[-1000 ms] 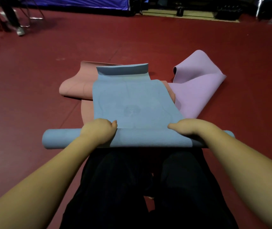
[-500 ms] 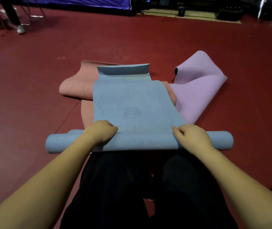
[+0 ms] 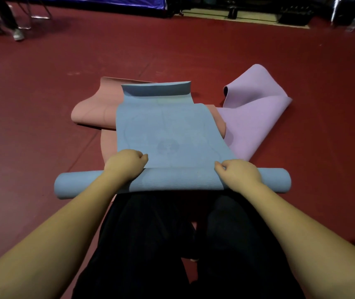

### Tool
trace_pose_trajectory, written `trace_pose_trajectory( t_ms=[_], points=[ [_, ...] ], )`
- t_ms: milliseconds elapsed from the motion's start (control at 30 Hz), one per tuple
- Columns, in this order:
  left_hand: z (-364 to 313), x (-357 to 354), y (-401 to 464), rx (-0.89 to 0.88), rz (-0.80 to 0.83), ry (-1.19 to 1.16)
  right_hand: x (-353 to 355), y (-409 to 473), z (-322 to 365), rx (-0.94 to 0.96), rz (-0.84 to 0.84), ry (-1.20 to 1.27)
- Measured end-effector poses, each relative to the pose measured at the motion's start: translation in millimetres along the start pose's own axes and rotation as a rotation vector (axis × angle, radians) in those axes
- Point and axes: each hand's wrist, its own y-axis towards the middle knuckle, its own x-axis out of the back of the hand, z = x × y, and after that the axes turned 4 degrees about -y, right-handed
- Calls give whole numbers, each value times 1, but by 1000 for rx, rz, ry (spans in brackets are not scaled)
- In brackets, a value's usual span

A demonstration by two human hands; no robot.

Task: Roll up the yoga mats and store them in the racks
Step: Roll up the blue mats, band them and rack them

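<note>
Both hands sit on the rolled part of the blue mat point(image 3: 168, 130) in the head view, the only view there is: the left hand point(image 3: 126, 164) is curled over the top of the roll left of centre, fingers bent down onto it and thumb tucked at the seam where the flat sheet meets the roll, and the right hand point(image 3: 240, 172) is curled over the roll right of centre in the same way. Each looks to be gripping the roll rather than lying flat on it. Forearms reach forward from the lower corners over dark-trousered knees, wrists bent down. On the task, I judge it at an early stage. The blue mat is perhaps half rolled, with a long flat stretch ahead and its far end curled up. Under it lie the pink mat point(image 3: 94, 108) and, to the right, the purple mat point(image 3: 256, 117), both loose and crumpled on the red floor point(image 3: 43, 137). No rack can be made out, so all storing remains.
</note>
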Motion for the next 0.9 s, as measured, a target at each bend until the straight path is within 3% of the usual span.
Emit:
trace_pose_trajectory(
  t_ms=[267,633,900],
  points=[
    [8,-26,-36,-220,-361,47,12,25,2,-8,287,37],
    [2,-17,-34,-224,-414,92,16,22,2,-25,288,49],
    [-7,15,-42,-229,-409,137,40,19,-4,-28,414,154]
  ],
)
